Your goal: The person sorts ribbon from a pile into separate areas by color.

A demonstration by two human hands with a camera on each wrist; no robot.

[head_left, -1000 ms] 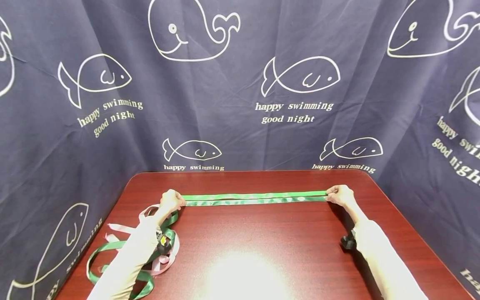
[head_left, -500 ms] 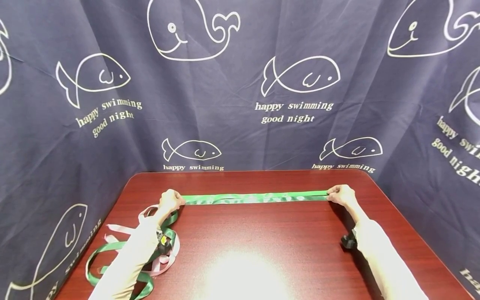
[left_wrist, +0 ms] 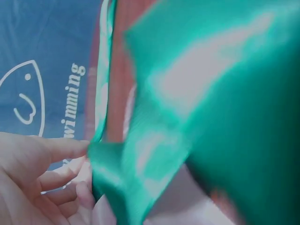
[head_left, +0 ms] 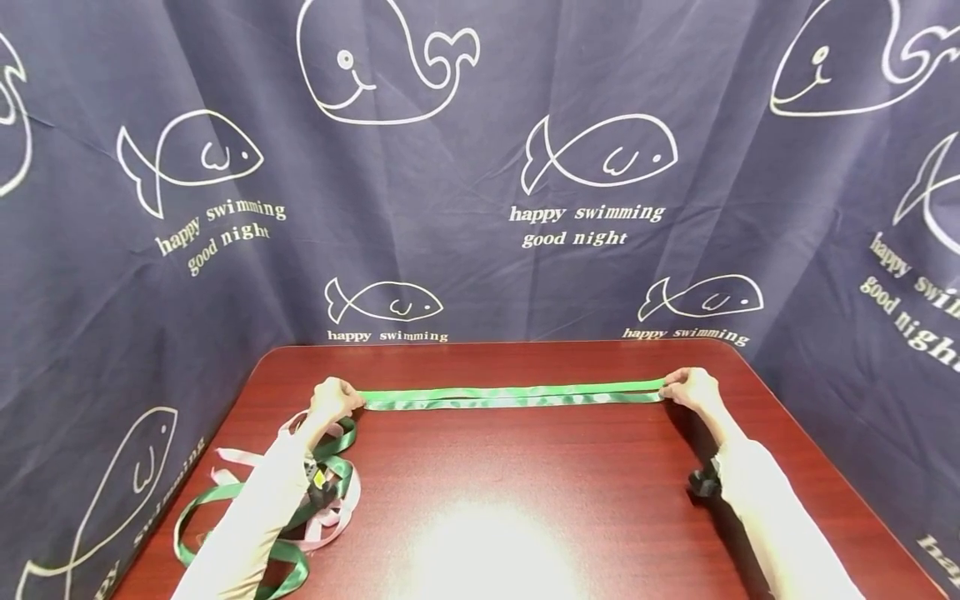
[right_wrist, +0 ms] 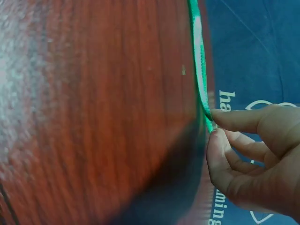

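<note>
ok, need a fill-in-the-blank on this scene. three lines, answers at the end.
1. The ribbon strips stretched between the left hand and the right hand are coloured ____.
2. The loose pink ribbon on the table lies nearer the person's ____ hand.
3. Under the fish printed on the curtain, the lettering starts with "happy ____".

Missing words: green; left; swimming.

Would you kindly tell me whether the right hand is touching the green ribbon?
Touching: in the right wrist view, the right hand pinches the green ribbon between its fingers.
</note>
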